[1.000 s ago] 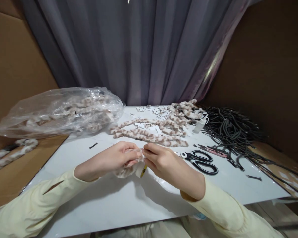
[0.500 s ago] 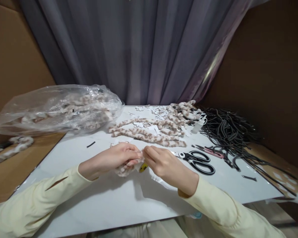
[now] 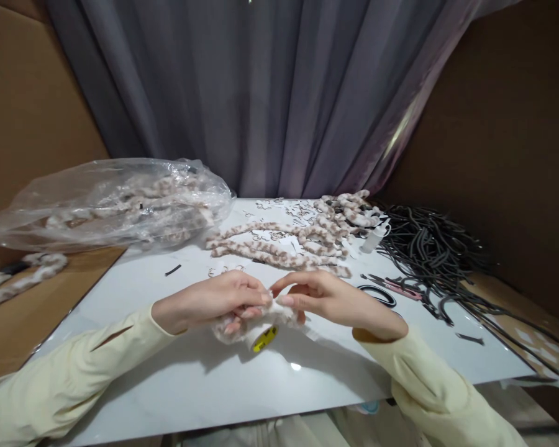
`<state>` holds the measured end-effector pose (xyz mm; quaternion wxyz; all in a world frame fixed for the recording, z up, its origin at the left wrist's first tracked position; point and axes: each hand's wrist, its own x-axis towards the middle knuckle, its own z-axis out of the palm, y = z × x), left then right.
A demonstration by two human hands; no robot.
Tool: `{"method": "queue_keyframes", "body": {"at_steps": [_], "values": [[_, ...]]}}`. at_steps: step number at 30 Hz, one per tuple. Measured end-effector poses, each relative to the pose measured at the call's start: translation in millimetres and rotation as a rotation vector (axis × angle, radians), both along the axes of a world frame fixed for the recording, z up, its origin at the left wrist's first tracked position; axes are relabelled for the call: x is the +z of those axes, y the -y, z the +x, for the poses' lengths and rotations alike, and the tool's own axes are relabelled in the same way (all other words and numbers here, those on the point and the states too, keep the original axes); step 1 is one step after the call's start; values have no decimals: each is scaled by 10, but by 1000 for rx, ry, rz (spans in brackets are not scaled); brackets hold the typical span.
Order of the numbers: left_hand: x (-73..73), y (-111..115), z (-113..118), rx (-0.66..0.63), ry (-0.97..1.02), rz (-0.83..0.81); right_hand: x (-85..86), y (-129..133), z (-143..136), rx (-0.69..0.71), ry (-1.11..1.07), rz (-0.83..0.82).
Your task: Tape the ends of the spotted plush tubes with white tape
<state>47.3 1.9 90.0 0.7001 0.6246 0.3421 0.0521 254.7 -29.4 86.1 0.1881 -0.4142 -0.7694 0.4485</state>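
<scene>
My left hand (image 3: pixel 218 301) is closed around a white and brown fluffy cord (image 3: pixel 289 316), just above the near part of the table. At the same spot my right hand (image 3: pixel 328 301) pinches the cord between thumb and fingertips, close to the left fingertips. Below the left fingers hangs a roll of clear tape (image 3: pixel 264 339) with a yellow core; whether its loose end is on the cord I cannot tell. More fluffy cords (image 3: pixel 270 249) lie beyond my hands.
Scissors (image 3: pixel 382 295) with black handles lie partly behind my right hand, near pink-handled snips (image 3: pixel 403 287). Black cords (image 3: pixel 433 248) are heaped at right, by a small white bottle (image 3: pixel 375 238). A clear plastic bag (image 3: pixel 121 198) of fluffy cords lies back left. Small metal rings (image 3: pixel 274 236) are scattered.
My right hand has moved slightly right and its fingers have spread more. More of the fluffy cord and of the tape roll shows, and the right hand now covers part of the scissors.
</scene>
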Motion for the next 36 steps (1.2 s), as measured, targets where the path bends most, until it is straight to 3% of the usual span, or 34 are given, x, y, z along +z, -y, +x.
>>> {"method": "queue_keyframes", "body": {"at_steps": [3, 10, 14, 19, 26, 29, 36], "values": [[16, 79, 8, -22, -95, 120, 66, 11, 7, 51, -64, -155], [-66, 204, 30, 36, -91, 392, 6, 33, -86, -47, 25, 124], [-86, 207, 49, 81, -70, 455, -21, 31, -100, -126, -2, 104], [15, 177, 85, 104, -90, 344, -44, -14, -41, -92, -126, -213], [1, 92, 72, 98, -65, 108, -70, -133, 81, -18, -223, -341], [-49, 58, 66, 92, -22, 17, -159, -220, 102, 54, -174, -359], [-52, 93, 72, 40, -7, -85, -458, -415, -8, 323, -130, -642]]}}
